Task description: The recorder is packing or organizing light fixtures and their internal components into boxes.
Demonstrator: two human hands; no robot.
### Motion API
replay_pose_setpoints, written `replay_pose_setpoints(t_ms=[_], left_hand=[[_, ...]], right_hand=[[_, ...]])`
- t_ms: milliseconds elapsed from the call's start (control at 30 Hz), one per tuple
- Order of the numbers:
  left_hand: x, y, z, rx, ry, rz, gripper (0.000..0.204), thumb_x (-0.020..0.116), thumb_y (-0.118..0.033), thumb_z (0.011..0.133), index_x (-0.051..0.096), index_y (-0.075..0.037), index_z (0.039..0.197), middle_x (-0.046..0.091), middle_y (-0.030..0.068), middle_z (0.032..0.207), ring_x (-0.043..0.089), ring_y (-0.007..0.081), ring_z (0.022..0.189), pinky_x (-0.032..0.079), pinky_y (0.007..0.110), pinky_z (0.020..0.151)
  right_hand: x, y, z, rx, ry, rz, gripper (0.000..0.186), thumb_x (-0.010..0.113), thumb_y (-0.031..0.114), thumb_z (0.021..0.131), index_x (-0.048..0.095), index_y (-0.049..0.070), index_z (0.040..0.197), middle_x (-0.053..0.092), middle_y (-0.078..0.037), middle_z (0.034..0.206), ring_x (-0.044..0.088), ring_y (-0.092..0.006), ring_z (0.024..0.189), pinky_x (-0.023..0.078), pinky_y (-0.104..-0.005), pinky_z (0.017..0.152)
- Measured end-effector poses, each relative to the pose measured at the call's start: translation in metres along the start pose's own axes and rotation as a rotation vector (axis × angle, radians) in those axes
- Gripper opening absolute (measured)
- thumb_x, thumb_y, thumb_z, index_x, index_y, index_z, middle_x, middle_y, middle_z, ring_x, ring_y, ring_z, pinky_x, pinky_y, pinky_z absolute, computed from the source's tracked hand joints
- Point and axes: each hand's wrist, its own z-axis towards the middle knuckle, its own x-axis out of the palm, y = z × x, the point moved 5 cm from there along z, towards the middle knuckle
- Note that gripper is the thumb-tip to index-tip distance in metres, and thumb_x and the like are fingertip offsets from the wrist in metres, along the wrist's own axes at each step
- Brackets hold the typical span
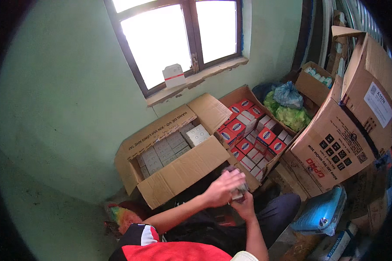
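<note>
Matte green wall (74, 87), corrugated cardboard carton (183, 174) with rectangular grey boxes (163, 151); small blurred greyish object (238, 192) between both hands, left hand (222, 188) fingers curled over it, right hand (245, 206) fingers closed around its lower end

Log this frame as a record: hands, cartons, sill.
left_hand: left hand on small greyish object, kind unclear
right_hand: right hand holding the same object from below
left_carton: open carton, grey boxes inside
right_carton: second carton, open, red-and-white boxes inside
sill: white box with red stripe on windowsill
</note>
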Motion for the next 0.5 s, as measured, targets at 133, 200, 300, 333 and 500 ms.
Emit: replay_pose_setpoints(t_ms=[133,200,300,333,500], left_hand=[[0.002,-0.014,0.002,0.101,0.071,-0.032,0.063,0.074,-0.014,0.094,0.056,-0.013,0.154,0.047,0.0073,0.168,0.037,0.0301,0.159,0.027,0.053,0.132],[-0.013,0.015,0.014,-0.053,-0.049,0.027,0.061,0.072,-0.015,0.095,0.057,-0.013,0.154,0.046,0.0072,0.169,0.037,0.0312,0.160,0.027,0.053,0.132],[-0.016,0.007,0.023,-0.065,-0.041,0.117,0.058,0.070,-0.019,0.098,0.056,-0.013,0.155,0.046,0.0075,0.169,0.036,0.0307,0.160,0.028,0.053,0.131],[-0.004,-0.007,0.017,0.019,0.026,0.057,0.058,0.069,-0.020,0.099,0.055,-0.012,0.155,0.045,0.0073,0.169,0.036,0.0302,0.160,0.027,0.053,0.131],[0.003,0.003,0.017,-0.035,0.054,0.036,0.057,0.065,-0.020,0.103,0.052,-0.014,0.158,0.043,0.0066,0.171,0.035,0.0293,0.160,0.024,0.052,0.133]], right_hand=[[-0.005,0.011,-0.004,-0.102,-0.039,0.113,0.040,0.089,0.008,0.079,0.066,0.003,0.112,0.069,0.000,0.101,0.066,-0.0140,0.099,0.056,-0.0349,0.084],[-0.007,0.007,-0.003,-0.040,0.016,0.113,0.043,0.090,0.010,0.080,0.067,0.003,0.115,0.070,-0.001,0.104,0.066,-0.0146,0.101,0.056,-0.0349,0.085],[-0.004,0.006,-0.003,0.011,0.057,0.132,0.047,0.090,0.012,0.081,0.067,0.004,0.122,0.071,-0.002,0.107,0.065,-0.0122,0.101,0.055,-0.0333,0.087],[-0.005,0.013,-0.003,-0.099,0.007,0.088,0.046,0.085,0.006,0.082,0.066,0.004,0.124,0.069,0.000,0.108,0.065,-0.0102,0.101,0.055,-0.0322,0.087],[-0.011,0.014,-0.005,-0.007,0.007,0.059,0.051,0.083,0.008,0.080,0.067,0.005,0.128,0.071,-0.002,0.111,0.067,-0.0123,0.102,0.056,-0.0331,0.089]])
